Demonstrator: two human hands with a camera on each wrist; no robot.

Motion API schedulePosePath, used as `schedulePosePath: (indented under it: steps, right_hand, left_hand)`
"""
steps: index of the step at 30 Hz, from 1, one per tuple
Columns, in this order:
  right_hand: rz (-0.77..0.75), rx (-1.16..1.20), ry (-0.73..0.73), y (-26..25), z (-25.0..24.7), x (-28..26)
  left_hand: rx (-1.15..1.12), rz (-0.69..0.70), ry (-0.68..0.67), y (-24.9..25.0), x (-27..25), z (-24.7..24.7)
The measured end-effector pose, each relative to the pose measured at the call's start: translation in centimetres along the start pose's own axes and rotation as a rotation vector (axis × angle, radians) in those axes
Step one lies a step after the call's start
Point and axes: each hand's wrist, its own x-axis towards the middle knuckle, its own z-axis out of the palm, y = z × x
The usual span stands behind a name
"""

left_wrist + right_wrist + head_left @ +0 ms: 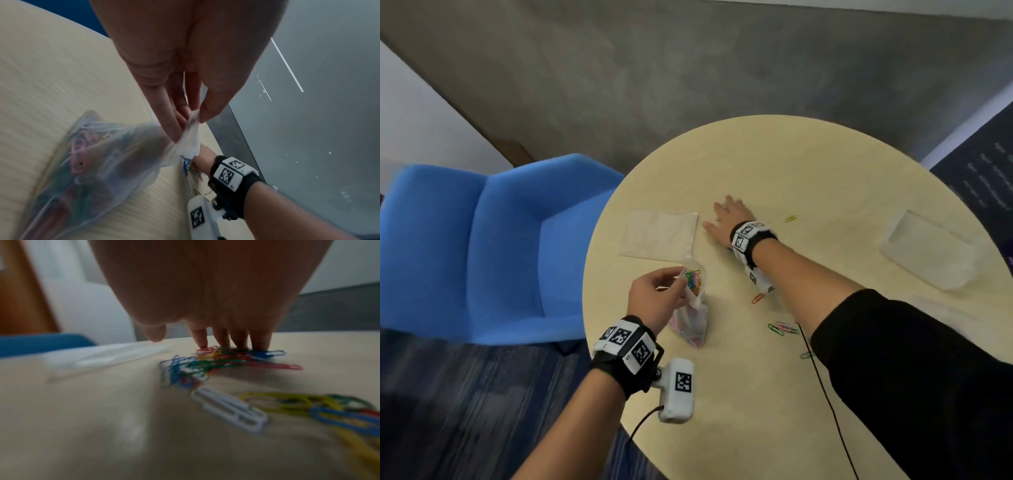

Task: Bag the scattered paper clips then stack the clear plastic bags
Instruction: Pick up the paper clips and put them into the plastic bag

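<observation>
Left hand pinches the bag, right hand flat on the clips.

Nearest, the left hand (659,294) pinches the top of a clear bag (98,155) holding coloured clips, its base resting on the round table (808,164). Loose paper clips (230,412) lie beside it. Farther out, the right hand (727,219), fingers (259,339) straight and spread, presses on a clip pile (222,360), just beside a flat empty bag (657,236).

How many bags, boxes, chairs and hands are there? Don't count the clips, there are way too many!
Bags: 2 (bag with clips, flat bag)
Boxes: 1 (clear box)
Chairs: 1 (blue chair)
Hands: 2 (left hand pinching the bag with clips, right hand on loose clips)
Total: 6
</observation>
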Motion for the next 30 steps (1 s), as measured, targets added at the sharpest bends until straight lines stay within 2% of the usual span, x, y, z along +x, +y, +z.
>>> schedulePosePath:
  steps: [4, 9, 13, 18, 21, 23, 25, 26, 28, 30]
  right_hand:
    - [-0.126, -0.168, -0.049, -0.3, 1.3, -3.0]
    - [-0.211, -0.223, 0.041, 1.7, 2.2, -6.4]
    - [-0.128, -0.088, 0.095, 3.7, 0.6, -8.1]
    - [0.228, 0.55, 0.271, 6.6, -0.7, -11.2]
    - [0.381, 0.885, 0.254, 7.8, -1.1, -12.7]
    - [0.451, 1.317, 0.228, 7.5, -1.6, -13.8]
    - [0.445, 1.703, 0.202, 6.3, -2.7, -15.5]
    - [0.414, 1.821, 0.16, 5.4, -3.2, -16.4]
    - [0.338, 1.949, 0.056, 3.5, -3.4, -17.8]
    - [0.294, 1.937, 0.002, 1.5, -2.7, -18.4]
  left_hand:
    - [-0.002, 0.002, -0.003, -0.1, 0.0, 0.2]
    - [0.006, -0.002, -0.015, -0.2, 0.0, 0.9]
    - [0.075, 0.0, -0.018, -0.4, -0.1, 1.3]
    - [0.135, 0.01, -0.052, 0.1, -0.9, 2.4]
    - [0.201, 0.017, -0.08, 0.3, -1.1, 3.0]
    - [0.23, 0.023, -0.103, 0.5, -1.4, 3.3]
    - [0.216, 0.02, -0.115, 0.7, -1.6, 3.7]
    - [0.21, 0.02, -0.115, 0.7, -1.7, 3.9]
    - [0.218, 0.019, -0.122, 0.8, -1.8, 4.4]
    - [0.221, 0.016, -0.133, 0.8, -1.8, 4.9]
